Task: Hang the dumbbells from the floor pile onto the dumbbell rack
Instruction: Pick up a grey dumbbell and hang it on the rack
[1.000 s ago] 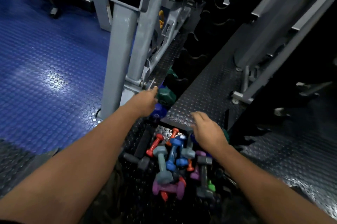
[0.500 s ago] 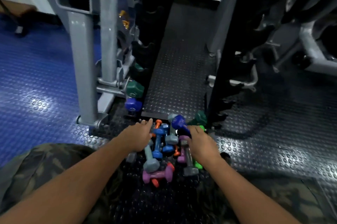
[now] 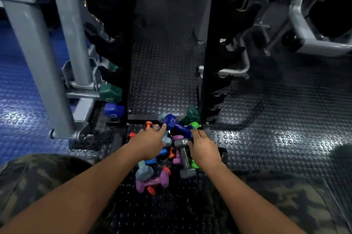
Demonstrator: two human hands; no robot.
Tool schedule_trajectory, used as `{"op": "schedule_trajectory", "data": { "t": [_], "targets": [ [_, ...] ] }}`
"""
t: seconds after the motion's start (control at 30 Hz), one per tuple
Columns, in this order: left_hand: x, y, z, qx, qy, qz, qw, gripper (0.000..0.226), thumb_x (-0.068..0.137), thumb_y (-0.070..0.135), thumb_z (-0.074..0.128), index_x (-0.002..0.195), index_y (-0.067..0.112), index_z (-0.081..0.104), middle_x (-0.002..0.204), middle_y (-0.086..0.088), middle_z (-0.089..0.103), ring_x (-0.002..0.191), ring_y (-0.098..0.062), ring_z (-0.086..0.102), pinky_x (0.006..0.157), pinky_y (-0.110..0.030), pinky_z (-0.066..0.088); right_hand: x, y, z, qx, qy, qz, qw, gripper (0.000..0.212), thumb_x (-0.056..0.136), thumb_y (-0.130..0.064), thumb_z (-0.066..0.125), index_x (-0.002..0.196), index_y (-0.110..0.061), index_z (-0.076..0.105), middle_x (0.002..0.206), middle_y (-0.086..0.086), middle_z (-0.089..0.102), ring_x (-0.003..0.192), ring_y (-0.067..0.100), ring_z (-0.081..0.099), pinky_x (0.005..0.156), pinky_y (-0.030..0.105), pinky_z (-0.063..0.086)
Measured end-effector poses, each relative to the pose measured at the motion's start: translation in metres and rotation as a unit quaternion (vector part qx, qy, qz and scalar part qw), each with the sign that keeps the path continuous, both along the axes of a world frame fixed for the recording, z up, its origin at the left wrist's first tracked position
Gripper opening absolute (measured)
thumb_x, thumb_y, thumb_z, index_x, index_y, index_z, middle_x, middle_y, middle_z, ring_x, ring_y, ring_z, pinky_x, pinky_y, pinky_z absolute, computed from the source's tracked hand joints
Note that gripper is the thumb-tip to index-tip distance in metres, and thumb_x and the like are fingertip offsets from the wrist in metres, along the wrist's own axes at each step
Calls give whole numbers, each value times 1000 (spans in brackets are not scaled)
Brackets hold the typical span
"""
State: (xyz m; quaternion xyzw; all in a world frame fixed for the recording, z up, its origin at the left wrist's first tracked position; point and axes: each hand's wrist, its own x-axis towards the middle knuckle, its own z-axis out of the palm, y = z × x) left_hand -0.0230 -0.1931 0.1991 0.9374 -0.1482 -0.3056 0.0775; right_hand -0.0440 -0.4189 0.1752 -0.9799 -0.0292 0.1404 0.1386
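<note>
Gym floor, studded black mat, dumbbell rack (image 3: 122, 47) rising ahead. We're now crouching closer than second ago. Right hand (image 3: 204, 148) gripping blue dumbbell (image 3: 176, 125), lifting it off floor pile (image 3: 162, 161) below rack. Left hand (image 3: 150, 142) reaching, fingers extended, touching its head. Next hang looking imminent.

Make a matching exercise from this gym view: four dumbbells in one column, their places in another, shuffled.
Things:
1. dark green dumbbell
2. dark blue dumbbell
3. purple dumbbell
4. grey dumbbell

Places:
A. nearest edge of the floor pile
B. hanging on the rack, left side
C. beside the right hand, lying lengthwise
D. top of the pile, between both hands

Pairs: 1-B, 2-D, 3-A, 4-C
</note>
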Motion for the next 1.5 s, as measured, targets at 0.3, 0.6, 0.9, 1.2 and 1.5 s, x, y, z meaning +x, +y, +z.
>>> {"op": "schedule_trajectory", "data": {
  "t": [0.3, 0.6, 0.9, 1.2, 1.5],
  "targets": [
    [3, 7, 1, -3, 2, 0, 1000, 75, 108, 41, 41, 165, 17, -2, 172, -17, 7, 153, -38, 27, 120, -54, 32, 9, 11, -15, 23, 3, -8, 1000, 45, 105, -35, 54, 147, -23, 44, 144, 0, 53, 113, 27, 66, 90, 45, 57],
    [-3, 37, -9, -5, 5, 41, 999, 77, 107, 43, 44, 165, 23, -2, 173, -12, 6, 151, -37, 33, 119, -55, 34, 9, 28, -15, 16, 39, -15, 999, 45, 107, -31, 50, 150, -21, 42, 150, 1, 52, 120, 27, 62, 96, 43, 54],
    [-21, 73, -43, 7, 66, 68, 995, 82, 104, 42, 53, 166, 19, 4, 171, -13, 18, 153, -31, 30, 118, -46, 36, 6, 41, -39, 4, 63, 16, 998, 43, 104, -33, 57, 144, -23, 47, 138, 4, 58, 119, 27, 63, 96, 43, 53],
    [-38, 10, -122, -52, 123, 86, 987, 77, 94, 41, 63, 158, 16, 28, 146, -16, 50, 133, -37, 52, 105, -47, 48, 26, 17, -89, -32, 102, 25, 994, 39, 100, -30, 59, 136, -18, 51, 129, 10, 63, 116, 34, 65, 97, 47, 54],
    [-40, -88, -194, -97, 153, 105, 978, 57, 95, 34, 60, 146, 15, 43, 137, -17, 55, 122, -39, 60, 100, -50, 51, 64, 8, -146, -94, 132, 96, 982, 46, 99, -23, 57, 143, -17, 46, 131, 13, 57, 113, 41, 64, 90, 50, 55]
  ]
}}
